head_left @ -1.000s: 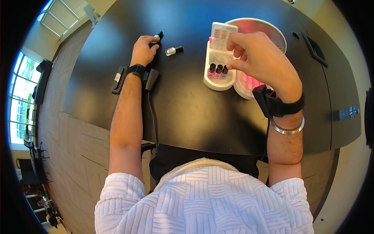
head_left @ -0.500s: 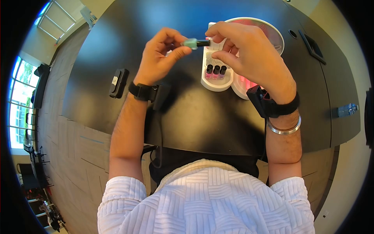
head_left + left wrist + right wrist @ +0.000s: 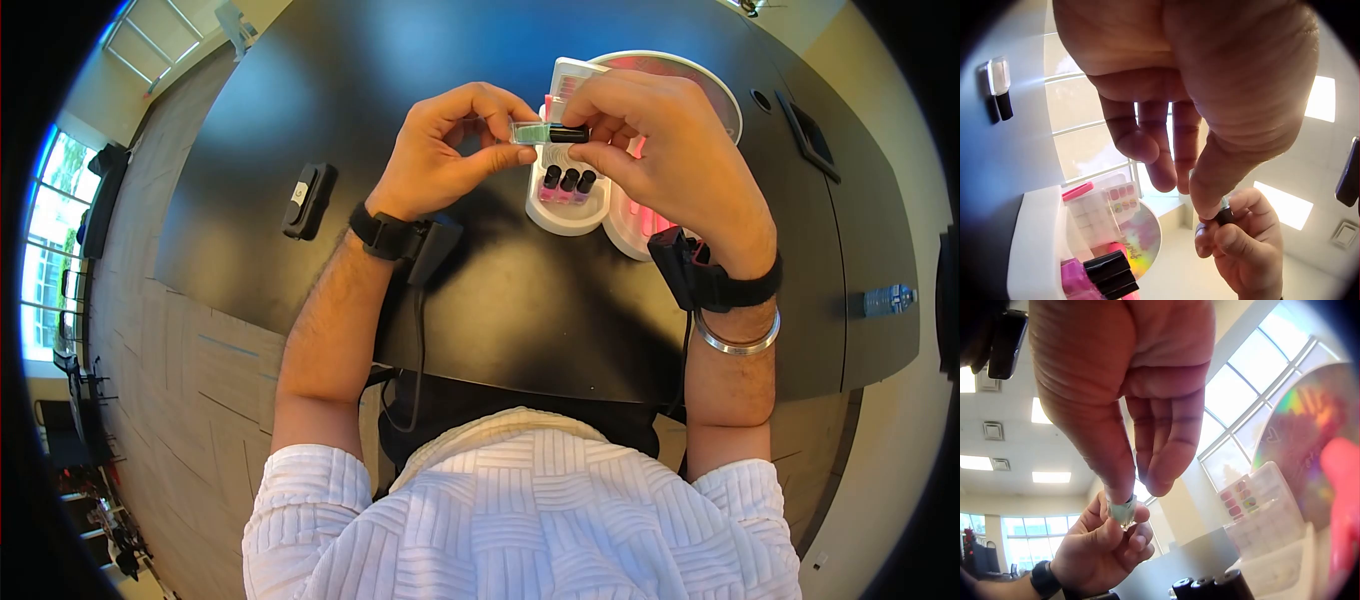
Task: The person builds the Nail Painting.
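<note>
A pale green nail polish bottle (image 3: 528, 133) is held sideways above the table between both hands. My left hand (image 3: 440, 145) pinches its glass body between thumb and fingers. From the other side, the thumb and fingers of my right hand (image 3: 665, 145) grip its black cap (image 3: 569, 134). Just below, three black-capped pink and purple polish bottles (image 3: 568, 185) stand in one end of a white tray (image 3: 566, 225). On the table lies a clear polish bottle (image 3: 1001, 81), seen in the left wrist view and hidden behind my left hand in the head view.
Behind my right hand stands a round white-rimmed, iridescent disc (image 3: 1310, 425), with a clear case of nail tips (image 3: 1260, 503) beside it. A black device (image 3: 310, 201) lies at the table's left. A water bottle (image 3: 888, 299) lies far right.
My left hand has picked the green polish bottle up from the table and carried it right to my right hand. My right hand's fingers have closed on its cap.
</note>
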Demonstrator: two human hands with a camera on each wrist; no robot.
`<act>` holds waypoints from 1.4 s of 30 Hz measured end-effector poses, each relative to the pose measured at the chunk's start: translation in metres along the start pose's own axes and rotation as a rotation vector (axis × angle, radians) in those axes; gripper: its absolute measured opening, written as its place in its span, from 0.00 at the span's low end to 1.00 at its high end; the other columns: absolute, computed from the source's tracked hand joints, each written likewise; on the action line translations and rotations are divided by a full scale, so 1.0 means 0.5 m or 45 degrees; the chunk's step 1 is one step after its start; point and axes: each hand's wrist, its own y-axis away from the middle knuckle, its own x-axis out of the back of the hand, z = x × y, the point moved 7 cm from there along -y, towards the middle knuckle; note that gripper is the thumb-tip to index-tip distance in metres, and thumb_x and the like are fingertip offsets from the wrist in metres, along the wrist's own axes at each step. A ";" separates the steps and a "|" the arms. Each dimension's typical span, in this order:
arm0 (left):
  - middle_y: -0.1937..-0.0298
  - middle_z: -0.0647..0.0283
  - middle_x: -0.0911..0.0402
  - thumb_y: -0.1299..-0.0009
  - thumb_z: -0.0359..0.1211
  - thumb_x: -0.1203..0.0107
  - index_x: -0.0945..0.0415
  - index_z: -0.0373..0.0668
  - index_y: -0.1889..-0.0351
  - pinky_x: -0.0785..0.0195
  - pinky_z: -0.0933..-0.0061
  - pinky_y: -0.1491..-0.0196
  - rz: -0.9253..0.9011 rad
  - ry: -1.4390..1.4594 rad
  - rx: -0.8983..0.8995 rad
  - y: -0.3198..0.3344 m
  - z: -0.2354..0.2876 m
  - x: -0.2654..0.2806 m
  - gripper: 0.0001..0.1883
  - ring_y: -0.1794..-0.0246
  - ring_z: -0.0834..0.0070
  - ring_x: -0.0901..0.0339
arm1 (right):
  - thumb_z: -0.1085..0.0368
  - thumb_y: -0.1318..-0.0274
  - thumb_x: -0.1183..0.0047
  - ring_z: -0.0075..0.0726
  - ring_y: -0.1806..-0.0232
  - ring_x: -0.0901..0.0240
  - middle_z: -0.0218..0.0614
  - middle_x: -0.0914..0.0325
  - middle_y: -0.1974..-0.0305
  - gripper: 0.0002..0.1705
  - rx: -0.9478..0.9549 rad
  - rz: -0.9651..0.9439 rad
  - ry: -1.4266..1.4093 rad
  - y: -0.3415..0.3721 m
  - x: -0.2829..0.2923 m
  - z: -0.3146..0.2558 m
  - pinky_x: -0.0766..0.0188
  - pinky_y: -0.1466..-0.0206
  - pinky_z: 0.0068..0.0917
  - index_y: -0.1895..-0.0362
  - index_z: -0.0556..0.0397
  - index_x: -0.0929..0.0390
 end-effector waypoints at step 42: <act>0.51 0.64 0.11 0.26 0.28 0.28 0.16 0.40 0.55 0.21 0.75 0.48 0.086 -0.371 0.150 -0.002 -0.014 0.022 0.08 0.56 0.83 0.17 | 0.70 0.50 0.31 0.36 0.75 0.23 0.41 0.21 0.77 0.09 -0.403 -0.324 0.173 0.038 0.021 0.054 0.26 0.68 0.33 0.70 0.62 0.19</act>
